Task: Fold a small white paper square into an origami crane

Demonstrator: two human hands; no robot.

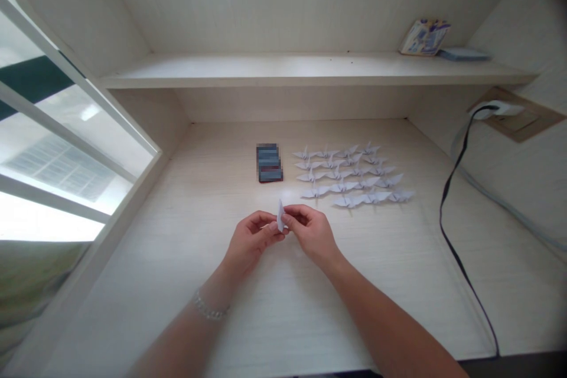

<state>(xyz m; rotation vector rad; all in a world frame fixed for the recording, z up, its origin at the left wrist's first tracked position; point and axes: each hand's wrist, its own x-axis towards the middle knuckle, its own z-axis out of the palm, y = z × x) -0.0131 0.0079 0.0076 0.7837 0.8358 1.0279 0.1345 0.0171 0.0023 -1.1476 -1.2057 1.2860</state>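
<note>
A small folded piece of white paper [280,216] stands upright between my two hands, just above the desk. My left hand [253,237] pinches it from the left, with the thumb and fingers at its lower edge. From the other side my right hand [312,231] grips it between thumb and forefinger. Beyond my right hand, several white paper cranes [339,185] lie in rows on the desk. Straight ahead of my hands is a small dark rectangular thing [269,163], its surface blurred out.
The pale wooden desk [186,201] has a shelf [274,68] across its back, bearing a colourful box [425,37] and a flat bluish item [463,54]. A black cable [443,218] runs from the wall socket [518,115] down the right side. White railings [66,124] border the left.
</note>
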